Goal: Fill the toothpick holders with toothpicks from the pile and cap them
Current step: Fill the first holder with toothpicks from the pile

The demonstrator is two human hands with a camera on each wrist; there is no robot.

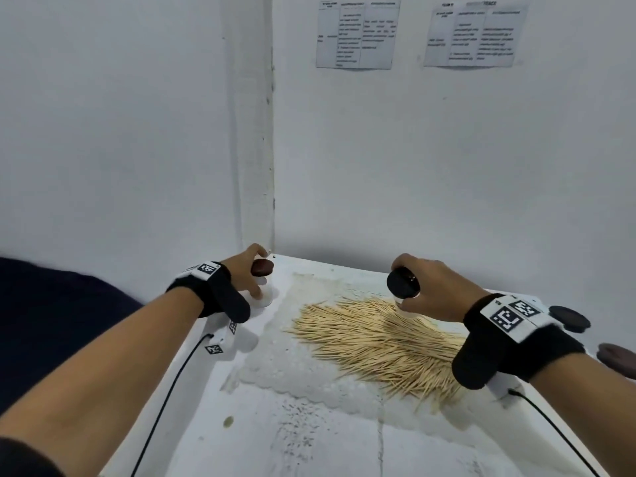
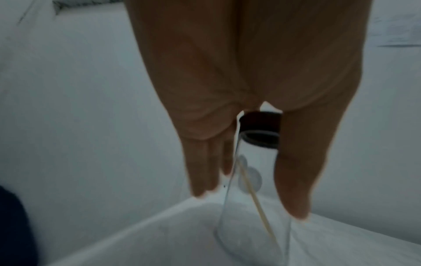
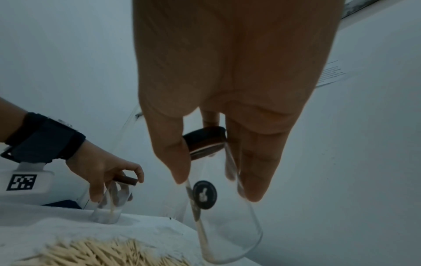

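Note:
My left hand [image 1: 260, 274] grips a clear toothpick holder [image 1: 267, 295] that stands at the table's far left corner. A brown cap [image 1: 262, 266] sits on its mouth. In the left wrist view my left hand [image 2: 249, 203] wraps the holder [image 2: 252, 225], which has a toothpick or so leaning inside under the cap [image 2: 259, 122]. My right hand [image 1: 402, 284] holds a second clear holder [image 3: 227, 234], tilted above the far edge of the toothpick pile [image 1: 378, 339]. Its dark cap [image 1: 403, 283] is on, and a black sticker [image 3: 204, 195] marks its side.
Two loose dark caps [image 1: 568, 318] [image 1: 616, 356] lie at the table's right edge. The white table [image 1: 309, 442] fits into a wall corner, with walls close behind and to the left. Cables trail from both wrist cameras along the near table.

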